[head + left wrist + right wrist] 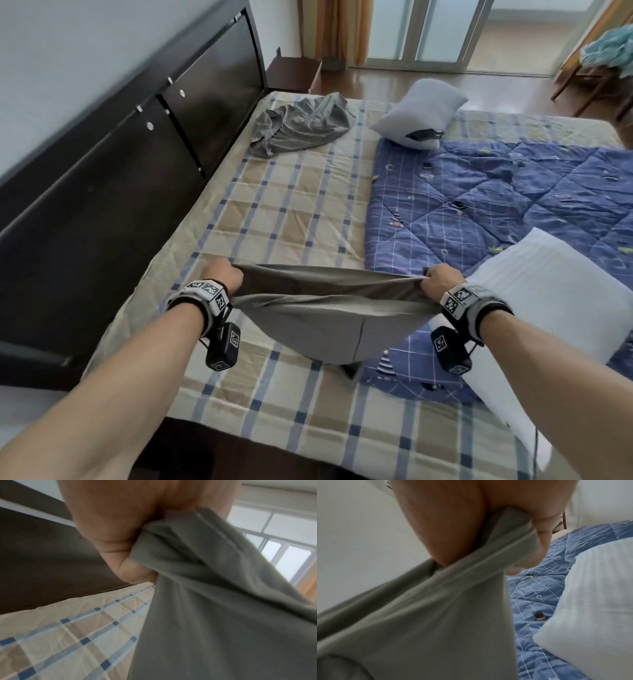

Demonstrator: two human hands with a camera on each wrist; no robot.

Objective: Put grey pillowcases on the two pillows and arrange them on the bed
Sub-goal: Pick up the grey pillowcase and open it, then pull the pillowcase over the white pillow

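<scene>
Dark headboard [144,137] runs along the left side of the bed. Checked sheet [291,212] bare beside it.

Left hand [224,275]: fist closed around one end of a grey pillowcase [325,318], held up over the near part of the sheet. Wrist view confirms fabric bunched inside curled fingers [137,572].

The pillowcase hangs stretched between both hands, its lower part sagging down to the sheet and the edge of the blue quilt [496,205]. It holds no pillow; whether the gripped edge is the opening cannot be told.

Second grey pillowcase [301,126] lies crumpled at the far end of the sheet, near the headboard, untouched.

Far pillow [419,113], bare white, sits at the quilt's far edge, well apart from the hands.

Right hand [442,281]: also clenched on the pillowcase's other end; wrist view shows a hemmed edge pinched under the thumb.

Near pillow [555,301], bare white, lies just beside the right wrist on the quilt.

Judgement: early stage. Neither pillow is covered. Left to do: find the opening, sleeve both pillows, arrange them on the bed.
</scene>
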